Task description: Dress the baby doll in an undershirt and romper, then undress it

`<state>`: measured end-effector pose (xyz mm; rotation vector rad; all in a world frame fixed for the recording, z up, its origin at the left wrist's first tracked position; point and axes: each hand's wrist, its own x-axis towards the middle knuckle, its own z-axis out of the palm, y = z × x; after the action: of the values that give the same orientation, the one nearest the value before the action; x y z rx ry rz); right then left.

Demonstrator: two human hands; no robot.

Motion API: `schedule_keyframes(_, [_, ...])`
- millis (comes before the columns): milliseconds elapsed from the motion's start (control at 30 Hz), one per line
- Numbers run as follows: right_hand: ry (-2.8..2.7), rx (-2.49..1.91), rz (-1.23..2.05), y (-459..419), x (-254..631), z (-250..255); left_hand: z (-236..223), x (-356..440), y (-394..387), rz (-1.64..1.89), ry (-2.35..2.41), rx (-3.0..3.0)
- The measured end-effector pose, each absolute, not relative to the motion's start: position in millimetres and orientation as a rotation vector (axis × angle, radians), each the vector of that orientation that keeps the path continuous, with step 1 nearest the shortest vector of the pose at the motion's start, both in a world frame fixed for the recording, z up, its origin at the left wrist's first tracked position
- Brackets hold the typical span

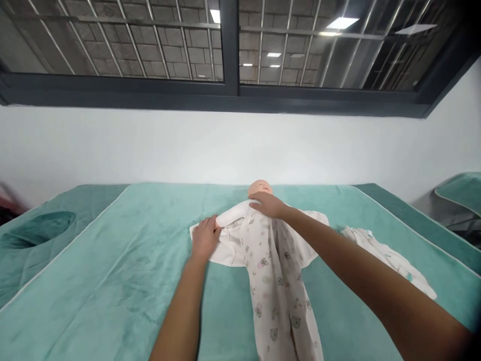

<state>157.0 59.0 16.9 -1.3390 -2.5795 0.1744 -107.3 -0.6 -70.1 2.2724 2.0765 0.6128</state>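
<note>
Left hand (206, 235): fingers bent close together over the far end of the sleeved arm (231, 214) of a doll (258, 187); undersides hidden, so I cannot tell how firmly they hold. Right hand (267, 204): fingers narrow, laid across the neckline; whether cloth is pinched there, cannot tell.

Risk, my judgement: a hard tug at the left could bunch the sleeve or twist the arm; pressing at the neck could tip the head or drag the collar askew (thin cloth gives little warning).

Position: the doll lies with its head just beyond the right fingers, one arm reaching to the left ones. A bear-printed gown (263, 281) covers the body and runs back between the forearms; white cloth (230, 253) spreads on both sides.

Farther out: a crumpled garment (389, 258) beside the right forearm, teal bedspread (124, 260), wall (150, 145), barred window (231, 95).
</note>
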Motion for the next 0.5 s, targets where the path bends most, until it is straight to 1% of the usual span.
schedule_keyframes(67, [-2.307, -1.308, 0.321, 45.0, 198.6, 0.5, -73.4, -106.9, -4.3, 0.635, 2.053, 2.328])
schedule_keyframes(133, [-2.157, -1.283, 0.336, 27.8, 240.7, -26.1, -75.9, -106.1, -10.3, 0.708, 2.070, 2.364])
schedule_keyframes(267, [-2.050, -1.430, 0.079, 6.3, 302.6, -79.2, -65.5, -90.1, -29.1, 0.938, 2.130, 2.315])
schedule_keyframes(333, [-1.965, -1.537, 0.043, 6.5, 315.8, -91.6, -47.5, -65.3, -38.6, 1.000, 2.019, 2.329])
schedule_keyframes(400, [-1.921, -1.592, 0.059, 10.4, 319.4, -94.3, -22.5, -27.4, -42.5, 0.987, 1.857, 2.388])
schedule_keyframes(433, [-1.910, -1.601, 0.067, 12.4, 319.2, -93.7, -9.3, -4.9, -41.0, 0.954, 1.797, 2.422])
schedule_keyframes(500, [-1.857, -1.610, 0.090, 15.3, 318.3, -91.8, 13.2, 42.4, -30.6, 0.739, 1.666, 2.564])
